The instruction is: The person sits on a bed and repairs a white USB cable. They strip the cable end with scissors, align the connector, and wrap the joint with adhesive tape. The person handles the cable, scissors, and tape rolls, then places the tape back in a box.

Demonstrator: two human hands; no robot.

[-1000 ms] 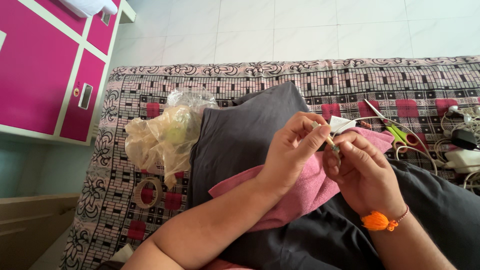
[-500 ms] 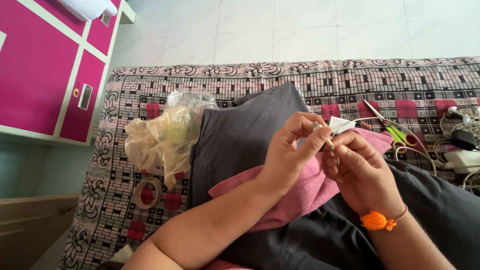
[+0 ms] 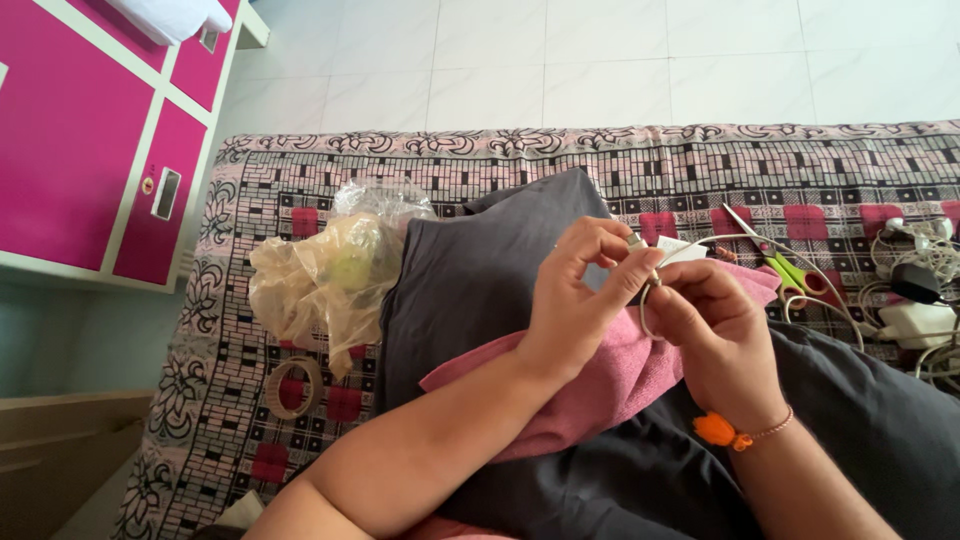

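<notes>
At the far left stands a pink cabinet point(image 3: 70, 140) with white edging, beside a bed covered in a patterned bedspread point(image 3: 480, 165) of black, pink and red squares. On the bedspread lies a crumpled clear plastic bag point(image 3: 335, 275); something pale yellow-green shows through it, though what it is cannot be told. Just below the bag sits a roll of tape point(image 3: 297, 387), lying flat.

Next comes a dark grey cloth point(image 3: 470, 290) spread across the lap, with a pink cloth point(image 3: 610, 385) lying on top of it. Above the pink cloth the left hand point(image 3: 580, 295) pinches a small pale piece between thumb and forefinger, its grip closed on it. The right hand point(image 3: 715, 340), wearing an orange thread bracelet point(image 3: 730, 432) at the wrist, meets it fingertip to fingertip, its grip closed on a thin white cord point(image 3: 650, 310) that loops down between the two hands. The cord is held in the air just over the pink cloth.

Further right, green-handled scissors point(image 3: 775, 262) rest on the bedspread, and at the far edge a tangle of white chargers and cables point(image 3: 915, 300) lies in a heap.
</notes>
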